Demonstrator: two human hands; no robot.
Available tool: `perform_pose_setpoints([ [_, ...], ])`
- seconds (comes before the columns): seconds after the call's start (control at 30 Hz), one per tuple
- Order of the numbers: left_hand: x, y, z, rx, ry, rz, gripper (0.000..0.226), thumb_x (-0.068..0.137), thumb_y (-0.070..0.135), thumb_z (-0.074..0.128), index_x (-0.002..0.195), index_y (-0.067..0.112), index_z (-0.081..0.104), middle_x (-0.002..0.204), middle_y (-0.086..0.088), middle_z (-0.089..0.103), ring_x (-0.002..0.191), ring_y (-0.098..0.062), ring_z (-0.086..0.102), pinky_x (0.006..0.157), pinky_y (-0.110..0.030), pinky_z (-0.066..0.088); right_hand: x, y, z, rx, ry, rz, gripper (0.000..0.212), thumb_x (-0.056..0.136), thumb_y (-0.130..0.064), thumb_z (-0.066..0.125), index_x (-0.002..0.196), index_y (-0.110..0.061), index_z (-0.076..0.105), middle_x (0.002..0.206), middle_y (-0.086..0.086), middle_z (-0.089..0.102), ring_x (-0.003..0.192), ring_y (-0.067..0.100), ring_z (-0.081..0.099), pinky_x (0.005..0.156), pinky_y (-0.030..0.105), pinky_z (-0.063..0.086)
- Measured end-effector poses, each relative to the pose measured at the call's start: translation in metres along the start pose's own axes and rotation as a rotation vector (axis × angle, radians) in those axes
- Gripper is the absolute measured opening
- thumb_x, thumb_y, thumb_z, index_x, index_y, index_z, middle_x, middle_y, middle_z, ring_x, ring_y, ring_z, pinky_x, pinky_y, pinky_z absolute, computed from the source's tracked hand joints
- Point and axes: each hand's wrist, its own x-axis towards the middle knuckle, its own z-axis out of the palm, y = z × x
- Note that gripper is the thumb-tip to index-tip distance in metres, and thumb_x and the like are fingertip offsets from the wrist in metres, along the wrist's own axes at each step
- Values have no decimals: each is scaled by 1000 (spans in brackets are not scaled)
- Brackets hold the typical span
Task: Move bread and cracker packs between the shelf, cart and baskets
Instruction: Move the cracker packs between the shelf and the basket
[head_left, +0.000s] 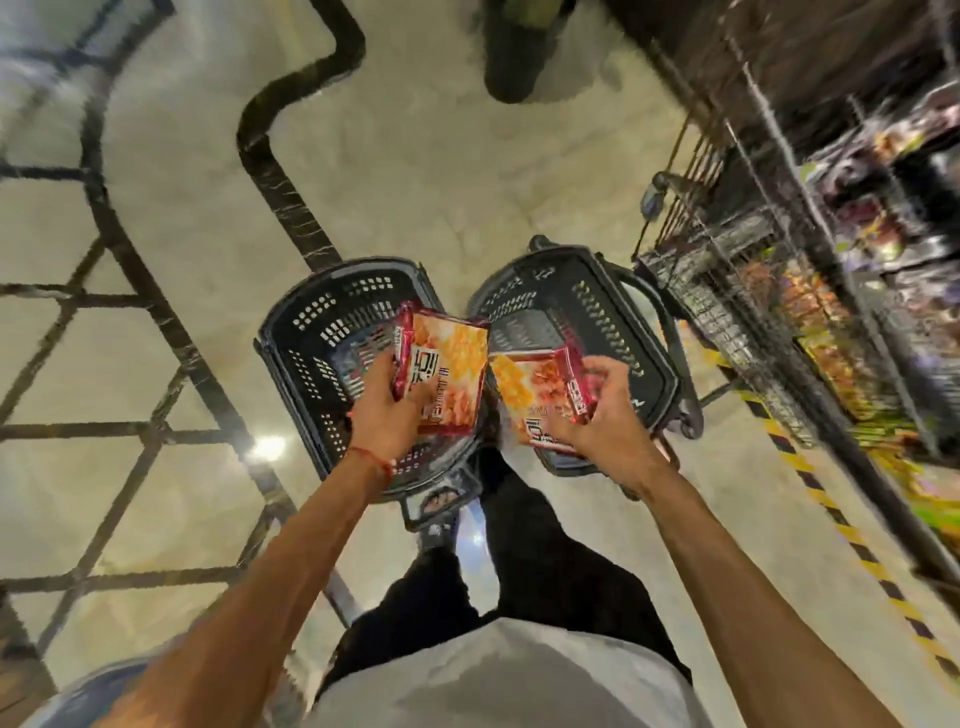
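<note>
Two dark plastic baskets stand side by side on the floor in front of my feet, the left basket (311, 332) and the right basket (613, 312). My left hand (387, 410) grips a red and orange cracker pack (449, 364) above the left basket. My right hand (602, 415) grips a second red and orange cracker pack (535, 395) above the near edge of the right basket. More packs lie inside the left basket, mostly hidden by my hand.
A wire cart (727, 291) stands just right of the baskets. Behind it a shelf (893, 218) full of coloured packs runs along the right. Yellow and black tape (831, 514) marks the floor. Another person's dark leg (514, 57) stands at the top.
</note>
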Motion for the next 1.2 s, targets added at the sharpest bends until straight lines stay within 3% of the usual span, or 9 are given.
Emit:
perform_pose_setpoints([
  [0.2,-39,29,43,135,-179,130,37,95,10,68,129,18,55,109,4,73,100,-12,71,95,-48,57,-83,44,-53,146,367,80,62,75,-12,93,114,-27,47,110,3,69,93,12,73,79,34,62],
  [0.4,-79,59,134,291,-386,262,65,81,41,75,139,22,53,124,1,71,114,-18,68,106,-49,51,-157,88,-117,391,745,4,36,80,-17,90,104,-26,65,95,-10,76,82,0,72,72,18,58],
  [0.53,-125,76,216,442,-508,368,45,92,27,74,132,31,53,112,22,64,105,-2,61,104,-27,44,-204,129,-171,541,821,-5,22,91,-23,79,110,-21,68,102,-7,78,86,5,76,67,16,58],
  [0.63,-161,75,290,528,-571,451,54,83,39,77,132,27,58,113,11,72,104,-10,67,101,-36,51,-244,175,-219,594,841,17,27,97,-30,70,120,-15,68,106,-1,78,84,4,76,66,15,56],
  [0.77,-225,57,391,519,-672,421,37,92,17,73,125,23,58,109,5,72,93,0,68,94,-24,54,-299,246,-283,622,876,94,40,98,-50,58,127,-23,60,115,-3,75,98,11,75,84,30,61],
  [0.87,-265,40,464,522,-762,418,45,90,21,77,130,19,60,111,1,74,95,-4,71,89,-25,58,-340,308,-331,662,907,138,34,104,-51,51,125,-27,61,115,-4,76,100,12,75,89,35,59],
  [0.93,-289,30,512,532,-802,423,44,88,24,78,128,19,61,108,0,75,97,-11,73,87,-29,60,-367,343,-361,755,915,172,39,102,-53,54,128,-24,61,115,-2,77,99,14,76,90,38,60],
  [1.07,-334,17,601,569,-901,448,28,97,12,66,125,12,60,102,2,72,80,4,70,67,-13,54,-413,395,-411,913,868,215,48,97,-40,72,136,-20,53,123,3,73,107,20,74,95,44,60],
  [1.2,-370,13,684,598,-984,456,29,98,23,66,126,20,59,112,2,71,99,-11,70,79,-23,55,-453,428,-455,947,932,236,75,74,-24,80,138,-20,40,119,2,67,103,19,71,81,36,60],
])
